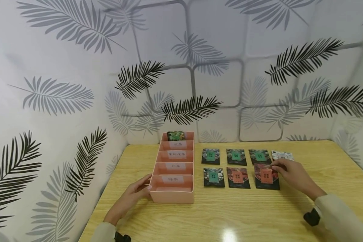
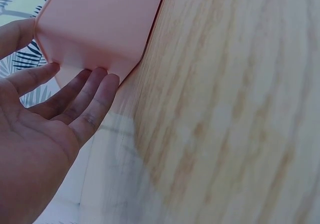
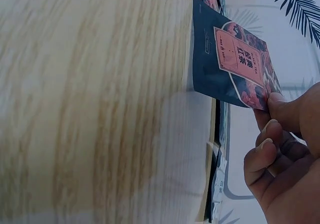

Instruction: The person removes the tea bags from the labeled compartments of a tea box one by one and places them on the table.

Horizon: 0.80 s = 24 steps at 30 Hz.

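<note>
My right hand [image 1: 293, 176] pinches the top edge of a black tea packet [image 1: 266, 178] with a red label, between thumb and forefinger. In the right wrist view the packet [image 3: 227, 59] is tilted, its printed front showing; the other fingers curl loosely below. My left hand [image 1: 133, 195] touches the near left corner of a pink divided box [image 1: 172, 197]. In the left wrist view its fairly straight fingertips press the box wall [image 2: 95, 34], and the thumb meets the rim. Labelled dividers split the box; a green packet [image 1: 176, 135] stands in its farthest compartment.
Right of the box lie other tea packets in two rows: green-labelled ones [image 1: 210, 156] at the back, with a white one [image 1: 282, 155] at the right end. Nearer are a green-labelled packet [image 1: 213, 177] and a red-labelled one [image 1: 238, 177]. A leaf-patterned wall [image 1: 217, 121] bounds the wooden table [image 1: 230, 215].
</note>
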Tool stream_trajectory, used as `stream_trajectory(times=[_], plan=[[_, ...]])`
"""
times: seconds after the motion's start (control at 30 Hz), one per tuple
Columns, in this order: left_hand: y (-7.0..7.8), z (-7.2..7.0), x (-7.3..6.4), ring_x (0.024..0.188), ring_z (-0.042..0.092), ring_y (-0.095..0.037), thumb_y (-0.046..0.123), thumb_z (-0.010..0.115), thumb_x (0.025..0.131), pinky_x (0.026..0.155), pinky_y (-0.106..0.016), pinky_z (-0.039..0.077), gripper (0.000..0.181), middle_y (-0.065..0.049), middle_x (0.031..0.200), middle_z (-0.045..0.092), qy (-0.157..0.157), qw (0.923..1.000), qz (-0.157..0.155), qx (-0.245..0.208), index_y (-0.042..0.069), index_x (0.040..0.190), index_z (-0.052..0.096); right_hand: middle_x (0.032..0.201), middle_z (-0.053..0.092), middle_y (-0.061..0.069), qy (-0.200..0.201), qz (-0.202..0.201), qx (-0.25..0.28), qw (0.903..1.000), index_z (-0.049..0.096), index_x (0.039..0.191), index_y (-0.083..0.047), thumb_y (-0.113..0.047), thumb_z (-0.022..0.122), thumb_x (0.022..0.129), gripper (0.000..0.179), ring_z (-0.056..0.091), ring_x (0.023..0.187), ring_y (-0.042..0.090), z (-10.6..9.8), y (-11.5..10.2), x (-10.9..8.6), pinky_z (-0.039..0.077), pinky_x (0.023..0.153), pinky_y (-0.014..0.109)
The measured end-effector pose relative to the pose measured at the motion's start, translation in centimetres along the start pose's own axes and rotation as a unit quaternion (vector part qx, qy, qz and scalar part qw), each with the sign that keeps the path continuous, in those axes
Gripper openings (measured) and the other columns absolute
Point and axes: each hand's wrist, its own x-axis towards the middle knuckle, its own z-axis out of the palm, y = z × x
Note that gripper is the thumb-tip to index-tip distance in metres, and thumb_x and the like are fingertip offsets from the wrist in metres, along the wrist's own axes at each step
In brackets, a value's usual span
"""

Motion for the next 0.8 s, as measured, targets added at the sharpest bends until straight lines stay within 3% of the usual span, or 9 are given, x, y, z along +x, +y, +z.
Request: stream_trajectory(times=[0.5,0.8], plan=[[0.0,-0.1,0.0,0.111,0.057,-0.031,0.024,0.049,0.101,0.094,-0.053,0.044,0.053,-0.017,0.14,0.044,-0.001,1.0,0.004,0.008,0.02,0.151,0.03,0.082,0.068,-0.004,-0.041,0.044,0.013,0.9981,0.07,0.099,-0.012,-0.025,0.06,0.095,0.017,0.059,0.069,0.011,0.6,1.3,0.2,0.041,0.052,0.027],[0.2,0.0,-0.1,0.107,0.059,-0.032,0.023,0.048,0.102,0.092,-0.055,0.045,0.053,-0.017,0.142,0.042,-0.007,0.9999,0.008,0.001,0.021,0.151,0.029,0.083,0.067,-0.004,-0.046,0.047,0.007,0.9979,0.071,0.099,-0.013,-0.026,0.061,0.095,0.016,0.058,0.07,0.01,1.1,2.0,0.5,0.042,0.055,0.027]])
